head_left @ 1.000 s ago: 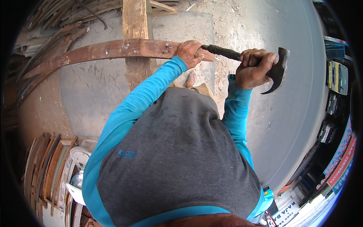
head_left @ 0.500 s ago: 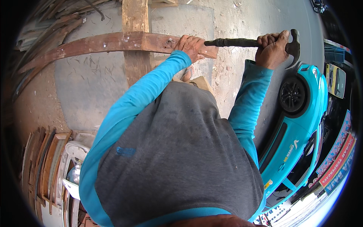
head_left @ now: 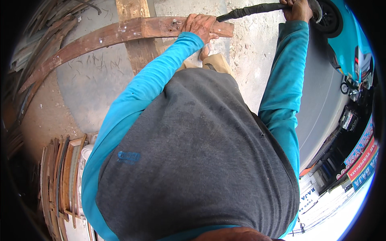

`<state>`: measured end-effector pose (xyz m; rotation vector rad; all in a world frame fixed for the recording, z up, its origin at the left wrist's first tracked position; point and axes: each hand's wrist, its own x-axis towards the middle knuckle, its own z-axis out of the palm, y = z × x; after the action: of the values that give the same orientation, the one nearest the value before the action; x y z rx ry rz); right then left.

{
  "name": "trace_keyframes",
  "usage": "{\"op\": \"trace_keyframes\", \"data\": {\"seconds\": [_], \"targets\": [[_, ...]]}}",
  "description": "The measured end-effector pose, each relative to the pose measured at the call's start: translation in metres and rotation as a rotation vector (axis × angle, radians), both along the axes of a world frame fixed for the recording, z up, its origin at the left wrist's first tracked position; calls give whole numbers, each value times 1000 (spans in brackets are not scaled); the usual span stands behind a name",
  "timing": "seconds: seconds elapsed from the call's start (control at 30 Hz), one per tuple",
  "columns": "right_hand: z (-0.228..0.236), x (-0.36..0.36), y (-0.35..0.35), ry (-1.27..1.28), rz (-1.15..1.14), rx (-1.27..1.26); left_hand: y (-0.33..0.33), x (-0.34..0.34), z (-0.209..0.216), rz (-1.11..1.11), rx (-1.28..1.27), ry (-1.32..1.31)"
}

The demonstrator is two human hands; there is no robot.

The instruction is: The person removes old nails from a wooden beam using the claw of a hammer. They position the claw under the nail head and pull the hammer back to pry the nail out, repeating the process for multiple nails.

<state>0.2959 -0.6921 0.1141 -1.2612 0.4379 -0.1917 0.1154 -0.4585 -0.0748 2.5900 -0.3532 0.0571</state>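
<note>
A long reddish-brown wooden plank (head_left: 100, 37) runs across the far side, lying over a paler wooden beam (head_left: 141, 54). My left hand (head_left: 200, 27) is closed around the plank close to its right end. Farther right, my right hand (head_left: 297, 10) grips a claw hammer (head_left: 257, 9) by its black wrapped handle. The handle's butt end points left, just beside my left hand and above the plank. The top edge cuts off part of the right hand and the hammer head.
Scrap wood (head_left: 52, 30) is heaped at the far left, and wooden strips (head_left: 66, 180) stand at the lower left. A turquoise car (head_left: 356, 36) is on the road (head_left: 321, 104) to the right. My foot (head_left: 205, 51) shows beyond my shirt, near the plank.
My right hand and the hammer have moved farther out and to the right. The left hand keeps its hold on the plank. The turquoise car appears farther up in the picture.
</note>
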Motion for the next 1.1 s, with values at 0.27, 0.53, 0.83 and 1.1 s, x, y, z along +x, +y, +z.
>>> {"op": "trace_keyframes", "data": {"seconds": [0.27, 0.53, 0.83, 1.1], "targets": [[-61, 70, -27, 238, 84, 69, 2, 0, 5, 8, -15, -6], [-130, 109, -49, 422, 157, 202, 3, -2, 9, -22, 19, -47], [-52, 58, -37, 22, 352, 154, 4, 4, 8, -7, 47, -87], [-7, 21, -42, -67, 192, 114, -1, 0, 2, -6, 61, -53]]}}
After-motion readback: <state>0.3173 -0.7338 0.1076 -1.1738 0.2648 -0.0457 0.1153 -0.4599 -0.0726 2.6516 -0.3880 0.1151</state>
